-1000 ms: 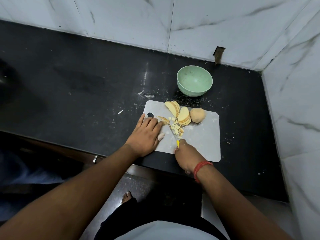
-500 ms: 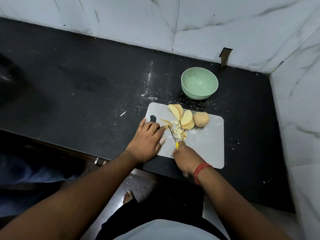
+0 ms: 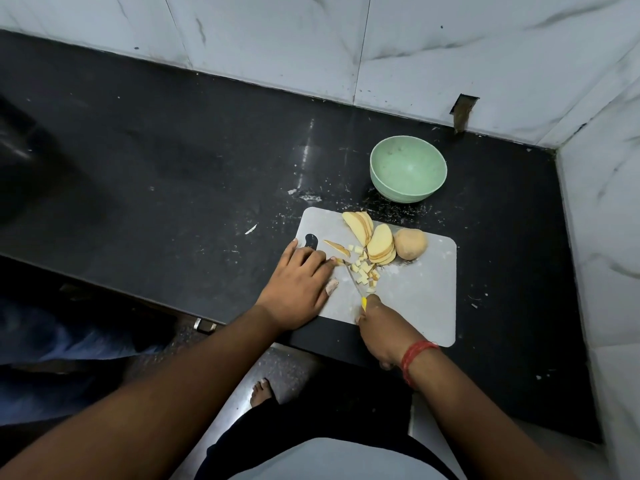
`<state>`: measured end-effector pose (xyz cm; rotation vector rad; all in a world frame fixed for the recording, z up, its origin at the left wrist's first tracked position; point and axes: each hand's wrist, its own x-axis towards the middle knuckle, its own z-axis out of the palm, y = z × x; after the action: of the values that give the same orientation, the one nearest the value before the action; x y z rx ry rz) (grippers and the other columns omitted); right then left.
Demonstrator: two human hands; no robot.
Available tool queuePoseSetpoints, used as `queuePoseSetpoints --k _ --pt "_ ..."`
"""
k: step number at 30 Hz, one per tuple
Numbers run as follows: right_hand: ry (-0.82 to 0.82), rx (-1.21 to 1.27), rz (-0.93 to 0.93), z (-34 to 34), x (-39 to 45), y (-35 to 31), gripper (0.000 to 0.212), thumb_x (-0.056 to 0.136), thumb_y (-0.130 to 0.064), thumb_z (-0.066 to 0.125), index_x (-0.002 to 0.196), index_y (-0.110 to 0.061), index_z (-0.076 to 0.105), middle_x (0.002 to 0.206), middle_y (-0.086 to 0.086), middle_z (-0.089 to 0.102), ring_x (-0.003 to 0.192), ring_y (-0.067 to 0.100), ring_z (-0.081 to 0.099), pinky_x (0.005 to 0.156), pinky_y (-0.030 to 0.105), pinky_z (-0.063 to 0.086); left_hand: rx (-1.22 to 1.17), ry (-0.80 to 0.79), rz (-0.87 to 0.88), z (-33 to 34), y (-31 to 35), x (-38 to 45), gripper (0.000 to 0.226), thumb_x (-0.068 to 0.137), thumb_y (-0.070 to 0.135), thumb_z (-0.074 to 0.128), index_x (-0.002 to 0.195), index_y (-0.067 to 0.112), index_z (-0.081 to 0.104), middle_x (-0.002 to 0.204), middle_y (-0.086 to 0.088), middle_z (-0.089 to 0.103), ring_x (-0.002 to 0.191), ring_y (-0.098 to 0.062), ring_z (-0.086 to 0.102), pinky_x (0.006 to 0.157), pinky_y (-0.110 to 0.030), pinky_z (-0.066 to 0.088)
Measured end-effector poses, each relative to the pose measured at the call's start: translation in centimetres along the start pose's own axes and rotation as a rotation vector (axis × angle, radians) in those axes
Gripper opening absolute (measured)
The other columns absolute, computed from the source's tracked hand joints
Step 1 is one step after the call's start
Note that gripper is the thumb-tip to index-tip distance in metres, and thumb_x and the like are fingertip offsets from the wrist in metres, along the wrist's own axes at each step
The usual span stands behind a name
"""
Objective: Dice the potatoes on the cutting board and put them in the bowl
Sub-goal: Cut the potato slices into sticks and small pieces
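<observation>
Right now the head camera, the only view, looks down on a grey cutting board [image 3: 415, 299] at the front edge of a black counter [image 3: 173, 168], and the risks are plain enough to judge. The left hand [image 3: 298, 285] lies flat on the board's left part, its fingers straight and close together, pinning a thin potato strip [image 3: 341, 261] whose end shows just past the fingertips [image 3: 329, 261]. The right hand [image 3: 381, 327] is curled round a yellow-handled knife [image 3: 356, 285], whose blade runs up to that strip, right beside those fingertips; with the fingers laid out flat instead of tucked under, a slip or a cut taken too far left could likely nick them. Small diced cubes [image 3: 363, 270] lie loose just right of the blade, and a hasty stroke might flick some onto the counter. Further back on the board lean two fans of slices [image 3: 379, 244], with a whole unpeeled potato [image 3: 410, 244] touching the right-hand fan; being round, it could roll if knocked. The green bowl [image 3: 408, 168] stands beyond the board's far edge, apart from it and holding no potato yet, so carrying cubes across that gap could drop a few. The board's near edge seems to reach the counter's front lip, so hard pressing might shift it
</observation>
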<state>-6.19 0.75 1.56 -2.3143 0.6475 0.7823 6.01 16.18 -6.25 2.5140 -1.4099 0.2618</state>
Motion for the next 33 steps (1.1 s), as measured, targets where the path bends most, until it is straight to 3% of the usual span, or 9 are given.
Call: queuePoseSetpoints --k 7,11,13,16,22,26,30,33 --pt "-0.001 -0.022 -0.022 0.4 -0.2 0.5 0.008 0.102 -0.016 0.035 0.105 -0.016 0.027 0.075 -0.007 0.034 0.086 0.022 0.046 0.069 0.03 0.039 0.006 0.002 -0.006 -0.1 0.1 0.0 0.047 0.105 0.044 0.042 0.134 0.014 0.063 0.122 -0.004 0.059 0.118 -0.029 0.053 0.12 -0.057 0.029" --pt "0.005 -0.033 -0.006 0.5 -0.7 1.1 0.006 0.103 -0.018 0.035 0.105 -0.016 0.029 0.075 -0.007 0.036 0.085 0.02 0.047 0.077 0.031 0.041 -0.01 0.015 -0.003 0.0 0.0 -0.1 0.046 0.104 0.043 0.045 0.135 0.013 0.063 0.121 -0.003 0.059 0.118 -0.028 0.052 0.121 -0.056 0.028" --pt "0.018 -0.043 0.005 0.3 -0.9 1.1 0.007 0.102 -0.014 0.034 0.104 -0.015 0.028 0.07 -0.004 0.036 0.071 0.018 0.046 0.065 0.026 0.041 -0.013 0.021 -0.001 0.0 0.0 -0.1 0.045 0.104 0.042 0.048 0.135 0.013 0.062 0.121 -0.003 0.059 0.118 -0.028 0.052 0.122 -0.055 0.027" --pt "0.037 -0.024 0.01 -0.1 -1.4 0.5 0.008 0.1 -0.009 0.034 0.105 -0.013 0.029 0.063 0.0 0.037 0.052 0.012 0.035 0.044 0.024 0.023 -0.012 0.03 -0.002 0.1 0.1 -0.2 0.045 0.103 0.041 0.05 0.135 0.012 0.062 0.122 -0.004 0.059 0.118 -0.029 0.053 0.121 -0.055 0.027" --pt "0.079 0.061 -0.015 -0.8 -1.3 -0.7 0.022 0.102 -0.017 0.034 0.122 -0.009 0.036 0.072 0.002 0.043 0.058 0.016 0.043 0.047 0.025 0.027 -0.01 0.056 -0.01 0.1 0.1 -0.5 0.046 0.104 0.04 0.048 0.136 0.011 0.062 0.121 -0.006 0.059 0.116 -0.029 0.053 0.12 -0.056 0.029" --pt "0.068 0.044 -0.015 -0.8 -0.8 -1.3 0.027 0.102 -0.016 0.035 0.128 -0.007 0.037 0.088 0.008 0.052 0.078 0.025 0.051 0.064 0.029 0.037 -0.003 0.066 -0.008 0.0 0.1 -0.7 0.047 0.105 0.04 0.047 0.139 0.01 0.059 0.123 -0.007 0.059 0.116 -0.029 0.053 0.121 -0.055 0.028" --pt "0.018 0.044 0.006 -0.8 -0.3 -1.7 0.029 0.103 -0.015 0.036 0.13 -0.006 0.036 0.088 0.008 0.052 0.073 0.023 0.05 0.05 0.029 0.034 0.005 0.07 0.0 0.0 0.1 -0.7 0.045 0.105 0.039 0.047 0.137 0.011 0.061 0.121 -0.005 0.059 0.116 -0.029 0.052 0.121 -0.056 0.028" --pt "-0.017 0.016 0.011 -0.8 0.3 -1.8 0.029 0.102 -0.014 0.036 0.13 -0.005 0.036 0.084 0.008 0.054 0.07 0.023 0.053 0.053 0.029 0.038 0.011 0.064 0.001 0.0 0.0 -0.5 0.043 0.104 0.038 0.049 0.135 0.012 0.062 0.12 -0.004 0.059 0.116 -0.029 0.052 0.121 -0.056 0.028"
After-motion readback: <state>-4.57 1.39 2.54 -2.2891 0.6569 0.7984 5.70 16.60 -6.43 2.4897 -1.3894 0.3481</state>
